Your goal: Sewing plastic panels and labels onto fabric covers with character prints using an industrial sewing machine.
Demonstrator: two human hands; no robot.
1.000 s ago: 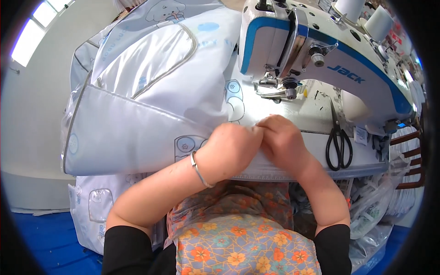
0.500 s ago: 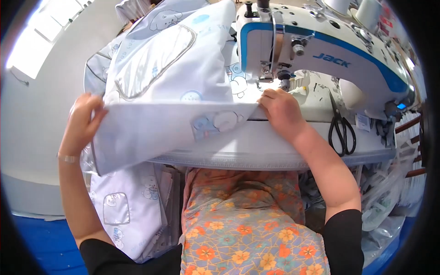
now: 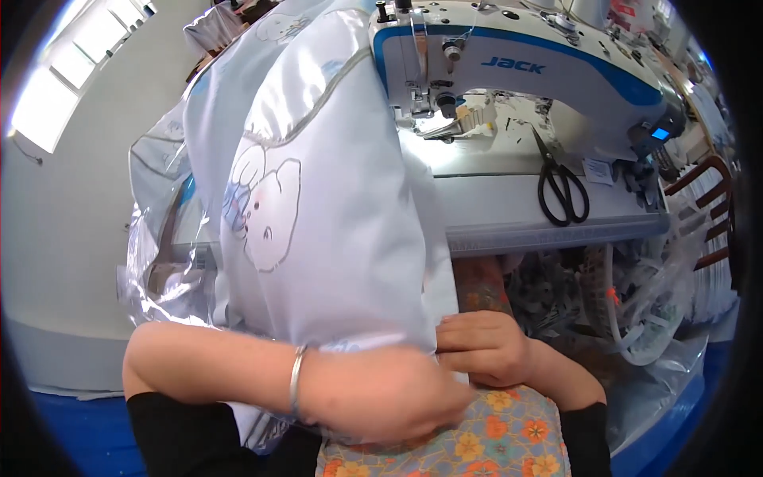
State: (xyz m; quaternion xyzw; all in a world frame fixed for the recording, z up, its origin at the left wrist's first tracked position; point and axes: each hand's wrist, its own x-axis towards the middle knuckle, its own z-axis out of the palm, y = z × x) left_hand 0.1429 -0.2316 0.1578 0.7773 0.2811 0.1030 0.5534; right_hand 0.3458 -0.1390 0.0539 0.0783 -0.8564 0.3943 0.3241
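Sleeves: the left sleeve (image 3: 183, 433) and the right sleeve (image 3: 586, 445) are plain matte black; both end around the elbow, leaving the forearms bare
Bracelet: a slim silver-coloured bangle (image 3: 296, 383) at the left wrist; smooth, narrow, bright where light catches it
Floral front: a greyish-mauve garment (image 3: 497, 437) covers the body; orange, yellow and muted teal blossoms scattered over it; thin yellowish lines criss-crossing between the flowers
Hands: both bare; the left hand (image 3: 389, 396) blurred, its finer detail lost; the right hand (image 3: 489, 350) sharper, rounded at the knuckles
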